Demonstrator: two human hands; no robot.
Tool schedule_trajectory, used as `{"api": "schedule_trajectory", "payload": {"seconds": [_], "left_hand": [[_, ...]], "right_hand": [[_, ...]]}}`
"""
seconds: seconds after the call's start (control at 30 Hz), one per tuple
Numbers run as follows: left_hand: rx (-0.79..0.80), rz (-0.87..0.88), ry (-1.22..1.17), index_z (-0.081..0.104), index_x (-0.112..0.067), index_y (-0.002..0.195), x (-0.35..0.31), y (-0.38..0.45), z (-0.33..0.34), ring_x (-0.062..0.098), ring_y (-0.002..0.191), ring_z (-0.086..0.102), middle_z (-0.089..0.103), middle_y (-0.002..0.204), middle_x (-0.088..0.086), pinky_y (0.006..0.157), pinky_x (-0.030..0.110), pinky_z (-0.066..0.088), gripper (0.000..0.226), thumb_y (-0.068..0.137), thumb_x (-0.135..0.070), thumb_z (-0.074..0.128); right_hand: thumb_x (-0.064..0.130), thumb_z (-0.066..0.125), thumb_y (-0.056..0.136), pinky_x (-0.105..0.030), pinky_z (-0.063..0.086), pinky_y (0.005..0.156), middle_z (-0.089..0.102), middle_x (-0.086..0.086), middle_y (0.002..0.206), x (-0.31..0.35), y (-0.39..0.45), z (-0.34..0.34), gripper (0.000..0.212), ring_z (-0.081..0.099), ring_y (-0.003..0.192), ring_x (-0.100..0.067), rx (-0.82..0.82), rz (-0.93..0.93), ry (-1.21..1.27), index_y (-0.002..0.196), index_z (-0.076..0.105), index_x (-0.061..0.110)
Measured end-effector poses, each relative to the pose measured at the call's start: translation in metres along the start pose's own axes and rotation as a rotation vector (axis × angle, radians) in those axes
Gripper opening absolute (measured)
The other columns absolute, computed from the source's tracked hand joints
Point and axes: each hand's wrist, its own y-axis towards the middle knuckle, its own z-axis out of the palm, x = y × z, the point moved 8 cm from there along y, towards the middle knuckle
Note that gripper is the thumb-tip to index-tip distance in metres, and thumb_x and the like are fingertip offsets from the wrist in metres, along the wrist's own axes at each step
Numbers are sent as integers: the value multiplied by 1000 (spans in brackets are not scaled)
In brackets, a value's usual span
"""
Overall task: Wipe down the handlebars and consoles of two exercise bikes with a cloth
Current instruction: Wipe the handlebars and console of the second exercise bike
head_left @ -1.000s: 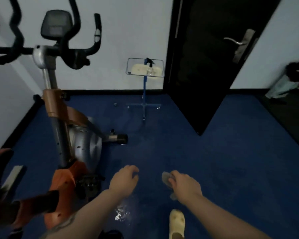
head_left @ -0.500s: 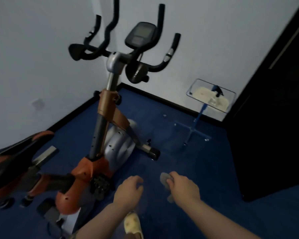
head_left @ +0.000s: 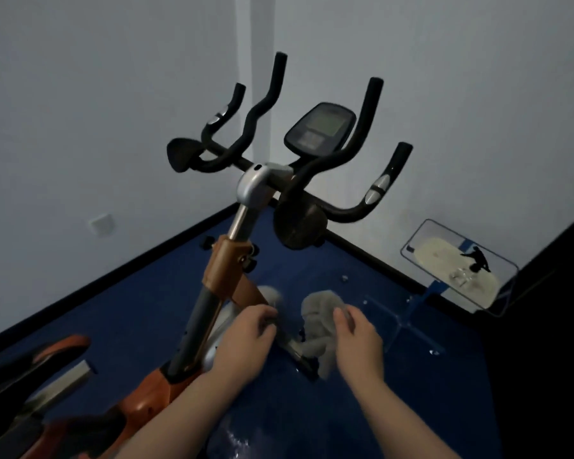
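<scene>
An orange and silver exercise bike point(head_left: 226, 270) stands in the room's corner, right in front of me. Its black handlebars point(head_left: 342, 154) branch into several upright grips, and the dark console point(head_left: 320, 127) sits between them at the top. My right hand point(head_left: 358, 339) is shut on a crumpled grey cloth point(head_left: 318, 319), held low in front of the bike's frame and well below the handlebars. My left hand point(head_left: 246, 342) is beside it, a small gap apart, with its fingers curled in and nothing visible in them.
A blue stand with a clear tray point(head_left: 421, 236) holding a spray bottle point(head_left: 478, 260) is at the right by the wall. A dark door point(head_left: 564, 293) fills the right edge. A black and orange saddle point(head_left: 40, 356) is at the lower left. The floor point(head_left: 130, 313) is blue.
My view has swung left and closer to the bike, so the handlebars and console are now centred. Both hands have risen, and the cloth has opened out more in my right hand.
</scene>
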Motion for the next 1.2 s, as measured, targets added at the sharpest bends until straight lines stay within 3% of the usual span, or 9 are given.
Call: {"api": "schedule_trajectory", "payload": {"seconds": [0.17,0.27,0.4,0.5,0.6,0.7,0.83,0.97,1.2], "left_hand": [[-218,75,-138,58,-36,114,-55,56,-34,-13,97,54,53,105,-29,80,13,43,27,90,-23,58],[-348,54,-204,60,-28,118,-79,78,-52,3,101,58,58,110,-18,88,26,49,29,91,-18,58],[-454,17,-276,59,-28,119,-88,97,-57,5,106,58,61,112,-13,90,31,52,30,91,-16,57],[-484,-21,-317,57,-31,118,-80,102,-52,0,99,60,60,113,-13,79,19,53,30,92,-15,56],[-507,-34,-342,57,-30,119,-73,110,-52,-3,96,60,61,114,-12,76,18,54,29,94,-16,52],[-493,4,-370,57,-31,114,-80,128,-55,-11,95,58,63,107,-15,74,5,47,24,96,-18,49],[-362,94,-342,59,-29,112,-89,150,-45,-8,92,60,65,99,-14,72,4,46,18,97,-27,47],[-344,171,-323,58,-36,115,-79,150,-46,-13,99,56,63,103,-19,80,1,42,24,98,-23,47],[-265,286,-297,64,-24,118,-74,159,-55,-5,94,59,64,97,-12,79,6,44,26,97,-15,51]], "right_hand": [[42,43,98,-20,49,73,67,9,107,81,65,-48,34,62,96,-8,-267,-247,243,121,61,25],[42,45,97,-13,43,79,58,20,115,137,93,-44,37,56,102,2,-192,-516,131,132,53,32],[36,48,97,-27,45,92,46,7,142,157,117,9,32,44,127,-11,119,-786,-368,127,56,29],[44,48,93,-24,40,93,31,6,153,136,126,26,24,30,137,-11,284,-771,-400,106,62,29],[58,47,86,-27,49,80,54,5,128,151,139,23,33,52,114,-12,198,-776,-353,85,57,27],[46,64,84,-28,44,65,60,5,98,175,154,43,32,59,88,-14,259,-747,-405,96,42,25],[35,63,88,-31,52,77,65,8,98,169,164,50,24,62,91,-10,360,-583,-279,108,54,27],[27,52,95,-30,48,93,56,9,120,138,137,38,41,50,112,-8,126,-569,-224,136,48,30],[25,48,98,-34,51,87,61,3,112,148,153,43,22,58,102,-11,93,-368,-155,118,56,26]]}}
